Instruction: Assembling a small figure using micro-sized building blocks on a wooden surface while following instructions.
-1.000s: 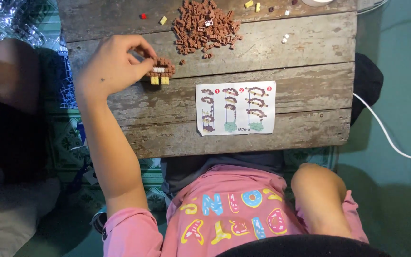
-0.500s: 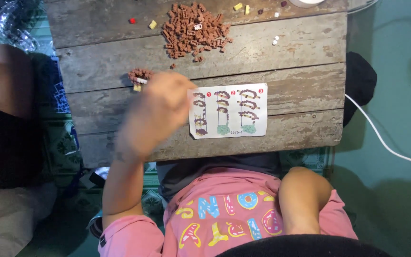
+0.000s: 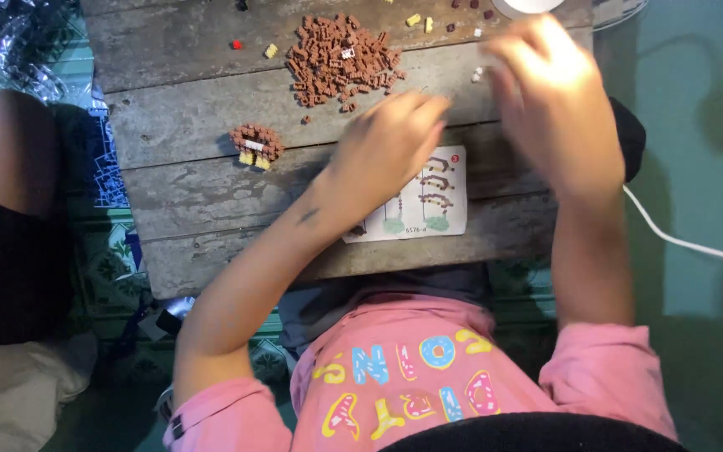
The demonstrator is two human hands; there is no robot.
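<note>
My left hand (image 3: 387,151) reaches across the wooden table (image 3: 177,184), its fingers loosely curled over the top of a paper instruction sheet (image 3: 428,209) and just below a pile of small brown bricks (image 3: 340,63). I see nothing in it. Raised over the table's right end, my right hand (image 3: 546,100) is blurred, fingers bent, near a few loose small bricks (image 3: 477,75). A small built piece (image 3: 257,144), brown with yellow and white bricks, lies alone to the left of my left hand.
Loose yellow (image 3: 270,51) and red (image 3: 237,44) bricks lie near the far edge. A white round object (image 3: 529,7) sits at the top right. A white cable (image 3: 688,243) runs off to the right over the green floor. Crinkled plastic (image 3: 10,42) lies at the left.
My left hand left the built piece and swept right to the instruction sheet. My right arm rose from my lap to above the table's right end. The camera view shifted.
</note>
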